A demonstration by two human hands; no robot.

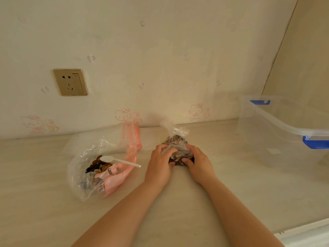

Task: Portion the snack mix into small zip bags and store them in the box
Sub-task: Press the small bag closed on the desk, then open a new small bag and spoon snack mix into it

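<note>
- Counter (178,202): pale, matt surface running back to a papered wall; carries every item listed below.
- Storage box (277,138): clear plastic with blue clips, lid off, standing well to the right of the filled bag, near the wall corner. No bags are visible inside it.
- Large bag (89,168): loose clear plastic, well to the left of the filled bag, mouth open, holding dark and tan snack mix (98,165) with pink plastic beside it.
- Filled bag (178,148): small clear bag packed with mix, resting on the counter at centre, its crumpled top standing upright.
- Left hand (160,163) and right hand (198,163): each grip is closed around the filled bag, left side and right side respectively.
- Empty zip bags (132,134): red-striped, lying left of the filled bag, near the wall.
- White spoon (117,160): lying across the large bag's mouth, handle pointing toward the filled bag.
</note>
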